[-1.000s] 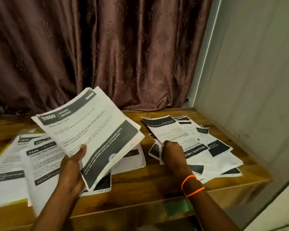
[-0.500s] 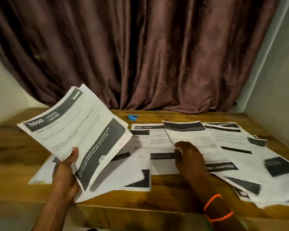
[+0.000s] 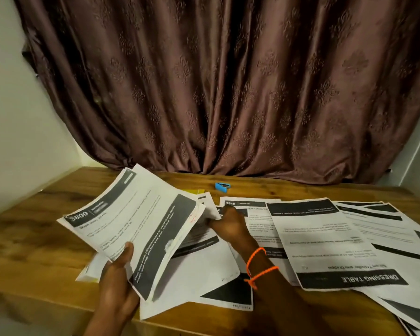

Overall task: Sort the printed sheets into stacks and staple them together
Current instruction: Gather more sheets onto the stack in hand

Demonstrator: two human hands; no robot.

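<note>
Looks like a room in a home, not an office. Heavy brown patterned curtain (image 3: pixel 228 88) hangs right behind a wooden table (image 3: pixel 29 229), with plain painted walls (image 3: pixel 15 112) on both sides. The table is used as a makeshift desk: printed sheets (image 3: pixel 325 241) spread across it, small blue stapler (image 3: pixel 222 186) near the curtain.

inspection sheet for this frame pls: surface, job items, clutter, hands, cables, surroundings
Surface: brown wooden table, sheets spread over its middle and right.
Job's things: raised sheaf of white printed sheets; loose printed sheets overlapping on the table; small blue stapler near the back edge, apart from the hands.
Clutter: yellow paper edge under the sheets.
Hands: left hand has a grip on the sheaf; right hand pinches a sheet.
Cables: nothing seen.
Surroundings: patterned brown curtain behind; pale walls at both sides.
</note>
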